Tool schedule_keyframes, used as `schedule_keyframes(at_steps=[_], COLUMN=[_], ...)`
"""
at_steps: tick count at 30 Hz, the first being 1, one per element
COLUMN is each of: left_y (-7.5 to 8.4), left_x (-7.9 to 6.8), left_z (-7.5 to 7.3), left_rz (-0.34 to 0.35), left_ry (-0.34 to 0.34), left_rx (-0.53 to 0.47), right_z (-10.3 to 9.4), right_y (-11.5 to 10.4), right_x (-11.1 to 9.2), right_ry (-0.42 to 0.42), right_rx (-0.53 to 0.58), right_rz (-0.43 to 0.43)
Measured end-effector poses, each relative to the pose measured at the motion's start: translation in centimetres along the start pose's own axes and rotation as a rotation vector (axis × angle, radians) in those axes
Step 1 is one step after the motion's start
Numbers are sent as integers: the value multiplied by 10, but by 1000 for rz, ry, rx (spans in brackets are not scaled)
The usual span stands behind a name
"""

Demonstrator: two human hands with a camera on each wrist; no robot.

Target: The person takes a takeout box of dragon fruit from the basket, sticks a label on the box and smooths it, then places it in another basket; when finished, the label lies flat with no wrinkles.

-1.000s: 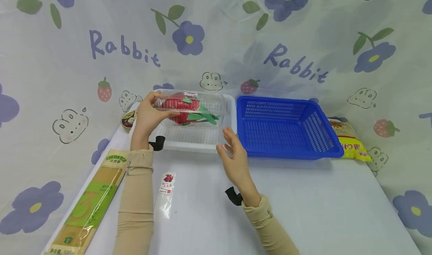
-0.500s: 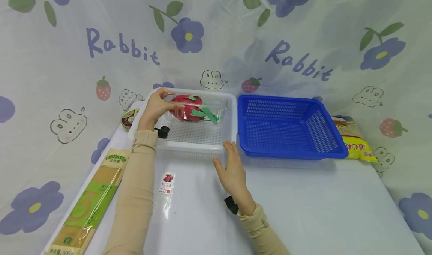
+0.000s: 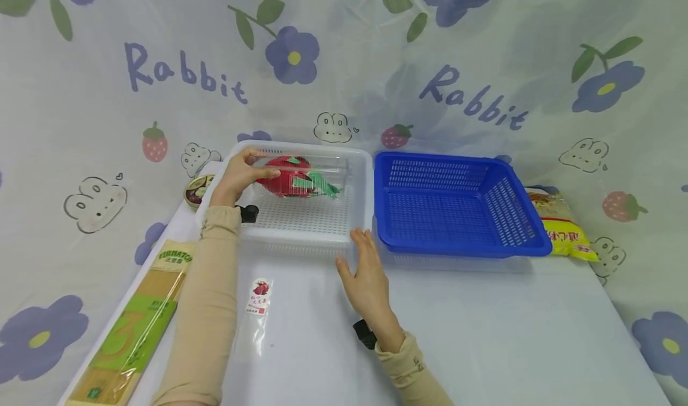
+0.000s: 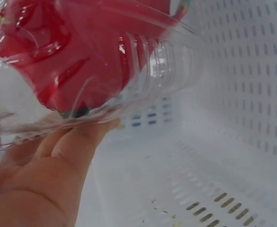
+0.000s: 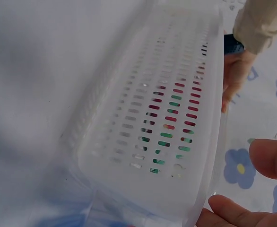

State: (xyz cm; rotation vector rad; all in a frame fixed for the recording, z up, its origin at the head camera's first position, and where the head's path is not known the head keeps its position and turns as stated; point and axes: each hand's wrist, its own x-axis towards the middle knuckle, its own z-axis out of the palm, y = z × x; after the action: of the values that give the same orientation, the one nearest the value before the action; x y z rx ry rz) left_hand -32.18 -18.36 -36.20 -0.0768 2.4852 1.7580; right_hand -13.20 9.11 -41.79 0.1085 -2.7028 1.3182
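My left hand (image 3: 239, 176) grips the left end of a clear plastic box (image 3: 344, 166). Inside the box are red dragon fruits (image 3: 287, 179) with green tips. Box and hand are inside the white perforated basket (image 3: 301, 236). In the left wrist view, the fingers (image 4: 72, 146) lie against the clear wall of the box, with the basket floor visible beneath. My right hand (image 3: 369, 280), fingers extended, is by the front right corner of the white basket. The right wrist view shows its fingertips (image 5: 226, 210) at the rim; contact is hard to tell.
A blue basket (image 3: 438, 215) stands right of the white one, with a yellow bag (image 3: 564, 233) beyond it. At left lie a long noodle pack (image 3: 134, 328) and a small round container (image 3: 196, 191). A clear strip with a dragon fruit label (image 3: 260, 298) lies in front.
My left hand has lowered the box of dragon fruits into the white basket. My right hand has drawn back slightly towards me, its fingers straighter.
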Motion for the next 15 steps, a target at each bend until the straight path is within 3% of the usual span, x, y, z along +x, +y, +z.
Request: schedule_keyframes(at_steps=[8, 15], left_y=[-9, -1], left_x=[0, -2], left_z=[0, -3], left_rz=[0, -62], left_ry=[-54, -162], left_rx=[45, 204], right_z=[3, 5], right_y=[1, 3], right_x=[-1, 2], right_ry=[-10, 0], right_rx=[-30, -41], right_rz=[-21, -34])
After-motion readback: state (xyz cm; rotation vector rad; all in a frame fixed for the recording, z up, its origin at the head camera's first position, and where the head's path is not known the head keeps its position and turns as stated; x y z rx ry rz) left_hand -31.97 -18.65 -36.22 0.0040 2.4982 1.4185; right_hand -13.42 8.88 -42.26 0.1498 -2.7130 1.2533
